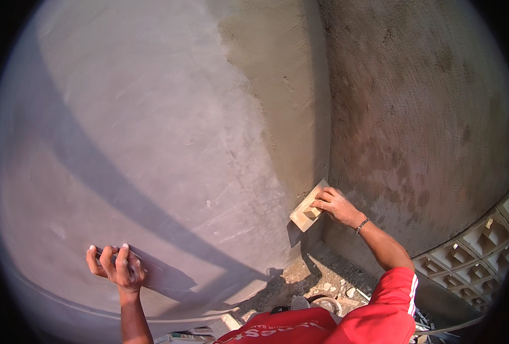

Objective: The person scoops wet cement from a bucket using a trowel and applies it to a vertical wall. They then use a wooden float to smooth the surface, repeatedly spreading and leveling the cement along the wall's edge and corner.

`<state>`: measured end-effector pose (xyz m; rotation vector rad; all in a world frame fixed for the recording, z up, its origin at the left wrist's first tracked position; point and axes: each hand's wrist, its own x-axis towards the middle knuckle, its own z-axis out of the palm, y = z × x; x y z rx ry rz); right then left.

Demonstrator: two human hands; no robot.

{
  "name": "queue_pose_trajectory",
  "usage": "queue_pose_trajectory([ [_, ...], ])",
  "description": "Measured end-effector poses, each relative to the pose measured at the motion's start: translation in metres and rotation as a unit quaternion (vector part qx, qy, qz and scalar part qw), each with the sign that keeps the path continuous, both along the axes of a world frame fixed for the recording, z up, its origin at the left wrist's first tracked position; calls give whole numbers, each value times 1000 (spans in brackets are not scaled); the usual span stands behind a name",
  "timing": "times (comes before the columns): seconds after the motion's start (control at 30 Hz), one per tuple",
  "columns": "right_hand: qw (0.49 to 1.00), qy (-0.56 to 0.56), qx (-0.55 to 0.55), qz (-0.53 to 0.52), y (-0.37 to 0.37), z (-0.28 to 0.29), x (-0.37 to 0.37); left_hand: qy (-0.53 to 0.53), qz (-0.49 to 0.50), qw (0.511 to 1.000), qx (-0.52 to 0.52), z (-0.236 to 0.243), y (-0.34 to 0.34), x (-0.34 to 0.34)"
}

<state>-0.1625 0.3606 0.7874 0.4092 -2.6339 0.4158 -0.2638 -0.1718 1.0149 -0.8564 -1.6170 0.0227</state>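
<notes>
My right hand (336, 205) is wrapped round the block handle of a pale rectangular plastering float (301, 221). The float lies tilted against the wall, near the inner corner and low down. Above it runs a strip of darker, damp-looking plaster (283, 86) beside smooth grey, lighter plaster (168, 103) with an uneven edge between them. My left hand (118, 268) is up in front of the grey wall at the lower left, its fingers bent and apart. Nothing shows in it, though its palm is partly hidden. Whether it touches the wall, I cannot tell.
A rough brown wall (415, 114) meets the grey one at the corner on the right. Pale openwork blocks (484, 238) line its lower right. Rubble (329, 281) covers the ground below, with a round container (328, 304) near my body. Shadows cross the grey wall.
</notes>
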Motion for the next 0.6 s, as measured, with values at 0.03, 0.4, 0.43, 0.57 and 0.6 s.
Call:
queue_pose_trajectory([
  [0.03,985,-21,-171,-14,-6,-9,7,7,4,1000,-5,2,0,0],
  [0.4,570,113,-814,-12,-46,-46,8,-5,6,1000,-12,-2,-6,2],
  [0.43,581,140,-802,-30,-48,-52,2,-6,3,1000,-12,-3,-7,3],
  [0.57,646,187,-717,-181,-24,-92,-44,-12,-22,1000,-13,-2,0,-4],
  [0.6,672,202,-663,-261,-27,-86,-56,-14,-25,1000,-13,-2,0,-4],
])
